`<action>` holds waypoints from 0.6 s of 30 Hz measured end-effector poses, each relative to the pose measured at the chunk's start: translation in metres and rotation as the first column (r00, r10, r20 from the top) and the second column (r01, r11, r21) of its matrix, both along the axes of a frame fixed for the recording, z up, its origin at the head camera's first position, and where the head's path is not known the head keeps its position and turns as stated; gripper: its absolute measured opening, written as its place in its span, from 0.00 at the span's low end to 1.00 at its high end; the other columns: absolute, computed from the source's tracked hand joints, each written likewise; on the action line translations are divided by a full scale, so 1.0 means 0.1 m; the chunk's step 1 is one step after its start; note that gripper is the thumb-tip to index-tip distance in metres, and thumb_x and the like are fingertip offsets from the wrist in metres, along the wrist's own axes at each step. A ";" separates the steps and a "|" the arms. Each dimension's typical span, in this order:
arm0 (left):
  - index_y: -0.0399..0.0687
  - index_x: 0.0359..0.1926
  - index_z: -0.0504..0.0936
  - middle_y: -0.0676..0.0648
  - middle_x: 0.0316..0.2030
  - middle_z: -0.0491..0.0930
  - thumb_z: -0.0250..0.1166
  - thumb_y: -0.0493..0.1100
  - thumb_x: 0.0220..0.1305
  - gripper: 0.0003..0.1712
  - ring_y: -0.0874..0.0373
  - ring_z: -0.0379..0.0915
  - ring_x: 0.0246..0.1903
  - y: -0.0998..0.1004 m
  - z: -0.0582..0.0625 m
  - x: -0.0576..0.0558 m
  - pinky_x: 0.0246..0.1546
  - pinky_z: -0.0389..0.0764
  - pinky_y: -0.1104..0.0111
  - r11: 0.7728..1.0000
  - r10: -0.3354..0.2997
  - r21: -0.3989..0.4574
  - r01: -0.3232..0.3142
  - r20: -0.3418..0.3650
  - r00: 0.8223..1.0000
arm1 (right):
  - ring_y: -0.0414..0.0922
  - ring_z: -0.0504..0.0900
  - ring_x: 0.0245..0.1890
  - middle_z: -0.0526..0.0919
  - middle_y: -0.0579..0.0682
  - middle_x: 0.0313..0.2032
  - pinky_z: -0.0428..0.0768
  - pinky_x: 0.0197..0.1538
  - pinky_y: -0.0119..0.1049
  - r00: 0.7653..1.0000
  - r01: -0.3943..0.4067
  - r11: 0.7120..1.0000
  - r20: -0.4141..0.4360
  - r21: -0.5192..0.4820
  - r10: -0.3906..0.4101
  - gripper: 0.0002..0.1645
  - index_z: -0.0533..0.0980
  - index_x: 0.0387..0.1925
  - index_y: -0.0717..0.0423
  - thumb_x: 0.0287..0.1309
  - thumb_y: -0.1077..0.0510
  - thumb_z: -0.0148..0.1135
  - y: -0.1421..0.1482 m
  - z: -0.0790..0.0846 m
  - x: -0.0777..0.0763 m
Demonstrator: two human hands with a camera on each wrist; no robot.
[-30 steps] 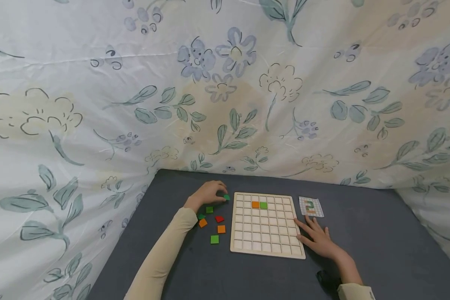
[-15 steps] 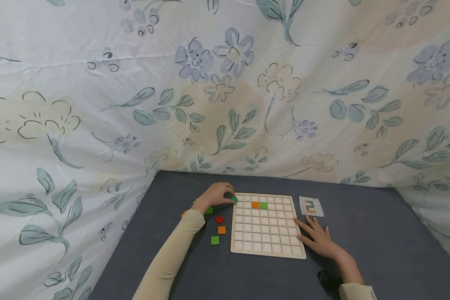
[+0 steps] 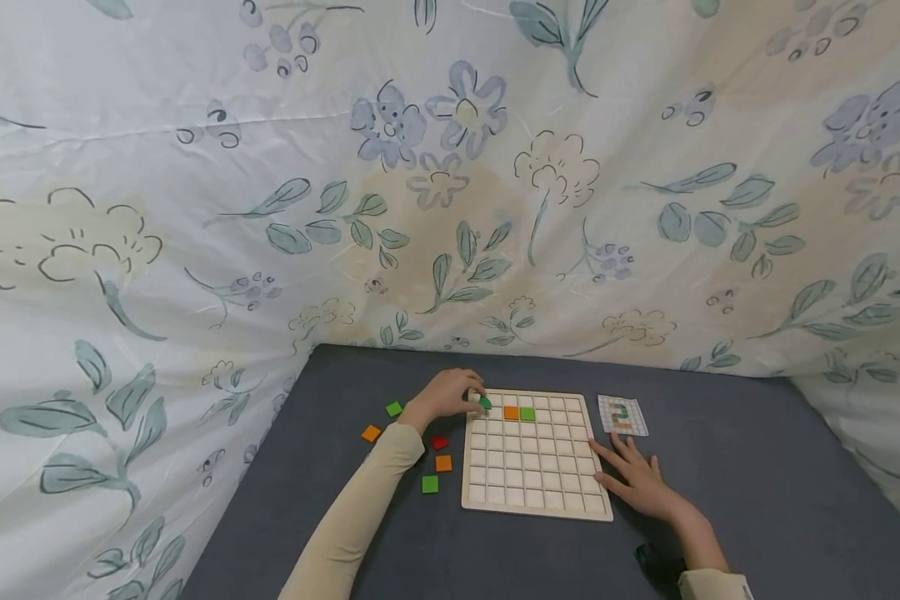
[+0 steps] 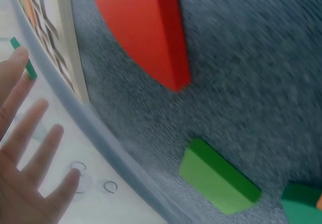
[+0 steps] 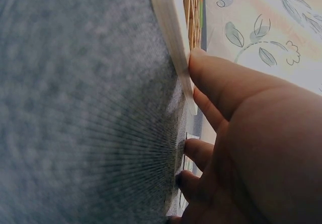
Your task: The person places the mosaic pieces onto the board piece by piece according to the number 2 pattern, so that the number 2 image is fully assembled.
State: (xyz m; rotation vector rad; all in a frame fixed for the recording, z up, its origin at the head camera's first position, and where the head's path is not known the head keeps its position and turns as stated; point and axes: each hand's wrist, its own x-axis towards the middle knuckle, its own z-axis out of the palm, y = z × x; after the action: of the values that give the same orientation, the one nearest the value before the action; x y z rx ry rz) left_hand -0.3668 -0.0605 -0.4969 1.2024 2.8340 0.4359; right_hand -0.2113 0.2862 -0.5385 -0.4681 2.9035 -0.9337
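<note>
My left hand [image 3: 450,395] pinches a small dark green tile [image 3: 485,402] between thumb and index finger, over the upper left corner of the pale wooden grid board [image 3: 523,475]. The left wrist view shows that tile [image 4: 30,69] edge-on, with the other fingers spread. On the board, an orange square tile [image 3: 511,413] and a light green square tile [image 3: 527,414] lie side by side in the second row. My right hand [image 3: 637,482] rests at the board's right edge, fingers extended; in the right wrist view the thumb [image 5: 216,75] touches the rim.
A pattern card [image 3: 622,415] lies beyond my right fingertips. Left of the board are loose tiles: a red one [image 3: 438,443], orange ones [image 3: 443,463], green ones [image 3: 430,484]. Some lie beside my left sleeve [image 3: 371,500]. Floral cloth [image 3: 450,208] hangs behind the dark table.
My left hand has moved right with the dark green tile, from the table beside the board to over its upper left corner. My right hand has stayed at the board's edge.
</note>
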 end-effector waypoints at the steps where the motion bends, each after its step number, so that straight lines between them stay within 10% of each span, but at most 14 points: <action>1: 0.54 0.47 0.83 0.47 0.56 0.75 0.66 0.52 0.57 0.17 0.54 0.70 0.55 0.01 0.00 0.01 0.60 0.68 0.58 1.000 -0.003 0.006 0.003 -0.005 1.000 | 0.75 0.41 0.65 0.48 0.72 0.67 0.34 0.53 0.79 1.000 0.000 1.000 -0.001 0.000 0.000 0.35 0.61 0.66 0.56 0.62 0.47 0.55 0.00 0.00 0.00; 18: 0.57 0.46 0.83 0.53 0.54 0.76 0.66 0.56 0.56 0.18 0.58 0.72 0.54 0.26 0.02 0.03 0.60 0.69 0.64 0.999 -0.038 -0.020 0.037 -0.049 0.998 | 0.76 0.41 0.64 0.48 0.72 0.67 0.35 0.52 0.79 1.000 -0.005 1.000 -0.002 0.000 0.005 0.34 0.61 0.66 0.56 0.62 0.47 0.54 0.00 0.00 0.00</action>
State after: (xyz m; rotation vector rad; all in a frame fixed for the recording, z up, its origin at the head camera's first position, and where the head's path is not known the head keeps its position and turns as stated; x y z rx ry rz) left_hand -0.3643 -0.0344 -0.4951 1.2778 2.8442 0.3823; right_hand -0.2111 0.2860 -0.5384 -0.4760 2.9026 -0.9331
